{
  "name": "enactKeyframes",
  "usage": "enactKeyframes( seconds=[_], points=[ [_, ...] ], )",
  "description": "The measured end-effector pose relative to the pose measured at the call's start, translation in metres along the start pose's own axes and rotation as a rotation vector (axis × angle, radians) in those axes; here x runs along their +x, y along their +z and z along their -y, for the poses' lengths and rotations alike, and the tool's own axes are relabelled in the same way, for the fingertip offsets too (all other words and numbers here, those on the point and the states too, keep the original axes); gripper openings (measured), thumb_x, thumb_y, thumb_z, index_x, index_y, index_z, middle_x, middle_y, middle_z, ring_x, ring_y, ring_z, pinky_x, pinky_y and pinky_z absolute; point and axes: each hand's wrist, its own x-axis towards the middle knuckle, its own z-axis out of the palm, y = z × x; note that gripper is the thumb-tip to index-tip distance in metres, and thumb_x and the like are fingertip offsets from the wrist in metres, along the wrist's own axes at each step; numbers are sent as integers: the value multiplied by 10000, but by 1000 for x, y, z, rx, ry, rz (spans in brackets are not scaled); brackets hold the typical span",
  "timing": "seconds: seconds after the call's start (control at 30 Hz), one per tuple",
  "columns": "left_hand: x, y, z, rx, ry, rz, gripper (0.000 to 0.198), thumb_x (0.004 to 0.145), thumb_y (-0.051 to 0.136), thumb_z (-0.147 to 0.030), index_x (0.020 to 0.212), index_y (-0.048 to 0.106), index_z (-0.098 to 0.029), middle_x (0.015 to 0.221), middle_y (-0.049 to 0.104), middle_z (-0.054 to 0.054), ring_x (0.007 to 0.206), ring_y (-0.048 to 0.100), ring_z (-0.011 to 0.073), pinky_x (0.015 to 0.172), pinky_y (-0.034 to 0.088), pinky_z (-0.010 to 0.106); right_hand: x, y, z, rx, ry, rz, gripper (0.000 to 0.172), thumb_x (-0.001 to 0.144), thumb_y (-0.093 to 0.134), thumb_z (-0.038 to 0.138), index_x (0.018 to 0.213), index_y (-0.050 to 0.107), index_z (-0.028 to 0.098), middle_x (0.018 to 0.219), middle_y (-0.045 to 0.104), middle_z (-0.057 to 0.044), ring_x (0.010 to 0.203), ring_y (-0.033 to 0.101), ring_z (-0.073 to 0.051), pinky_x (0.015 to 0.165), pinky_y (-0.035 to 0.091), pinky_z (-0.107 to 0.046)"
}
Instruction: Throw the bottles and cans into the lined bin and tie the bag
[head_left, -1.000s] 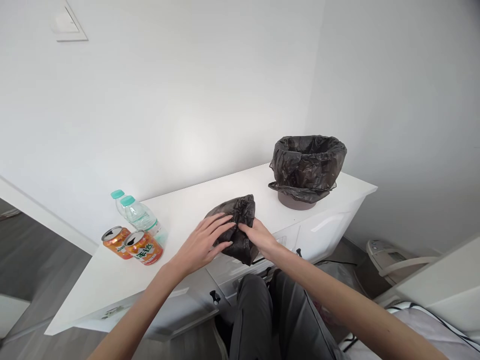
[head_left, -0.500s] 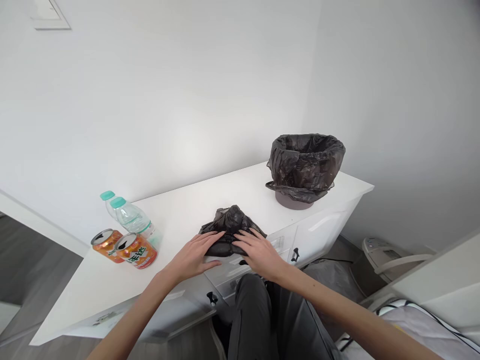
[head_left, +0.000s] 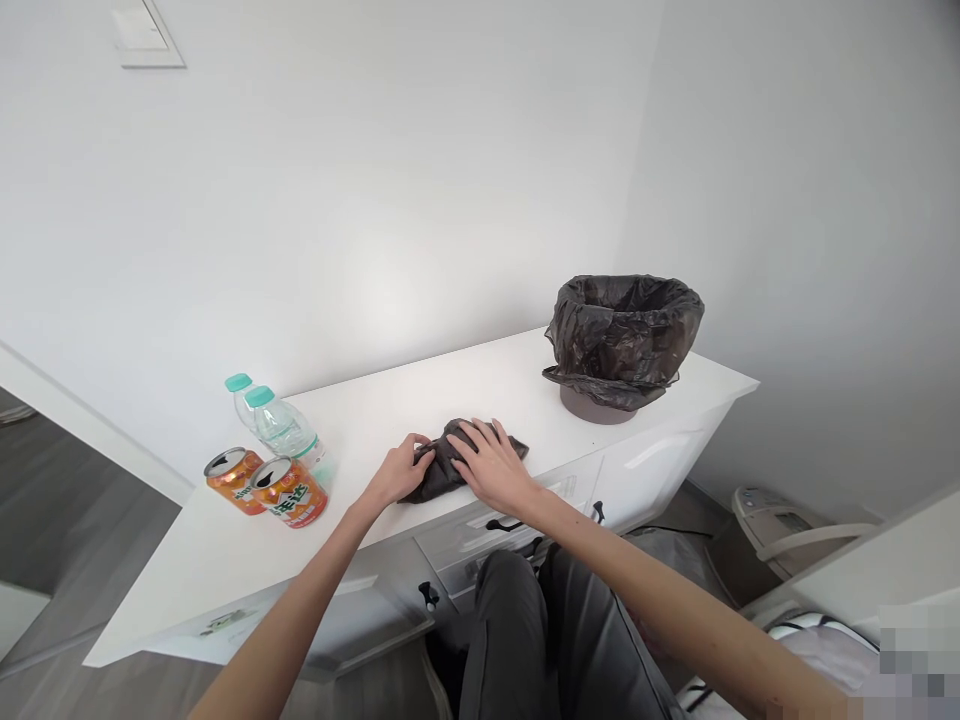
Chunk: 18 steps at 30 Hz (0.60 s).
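Observation:
A crumpled black plastic bag (head_left: 437, 476) lies bunched on the white cabinet top near its front edge. At the bag's left end, my left hand (head_left: 397, 474) pinches the plastic between bent fingers and thumb. My right hand (head_left: 495, 468) rests on top of the bag's right part, fingers spread and pressing on it. Part of the bag is hidden under that palm.
Two orange cans (head_left: 291, 492) and two clear bottles with teal caps (head_left: 289, 430) stand at left on the cabinet top (head_left: 360, 410). A bin lined with a black bag (head_left: 622, 340) stands at right. Below the front edge are dark drawer handles (head_left: 504, 524).
The bag has gone from a raised peak to a flatter, smaller bundle. My left hand has closed on its left end, and my right hand has moved forward over it.

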Motion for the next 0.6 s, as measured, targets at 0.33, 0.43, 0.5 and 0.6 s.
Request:
enactKeyframes(
  seconds=[0.33,0.43,0.5,0.6],
  points=[
    [-16,23,-16,303,482,-149,513,1064,343,-355,1532,494,-207,1604,506,98,1558,353,292,1300,251,536,2,29,-8,14,59,234,541,1094,315,364,1586,439,176,1685,357,-140,1587,235,-326,1275,178,-621],
    [-16,40,-5,350,431,-85,596,1074,328,-466,1584,439,-180,1626,469,115,1575,309,328,1298,227,582,2,32,-12,15,54,277,561,1094,299,365,1606,404,161,1701,317,-141,1596,216,-312,1284,168,-603],
    [-15,46,6,339,386,-82,618,1075,314,-496,1614,396,-205,1661,413,93,1585,282,328,1298,213,597,4,33,-15,19,54,287,573,1107,247,395,1612,397,169,1707,308,-129,1601,209,-293,1290,164,-584],
    [-15,48,18,324,346,-97,627,1074,312,-510,1627,370,-218,1682,370,77,1594,260,316,1303,197,599,8,35,-18,29,57,295,593,1117,203,433,1628,369,182,1713,298,-111,1607,195,-275,1298,152,-564]
  ],
)
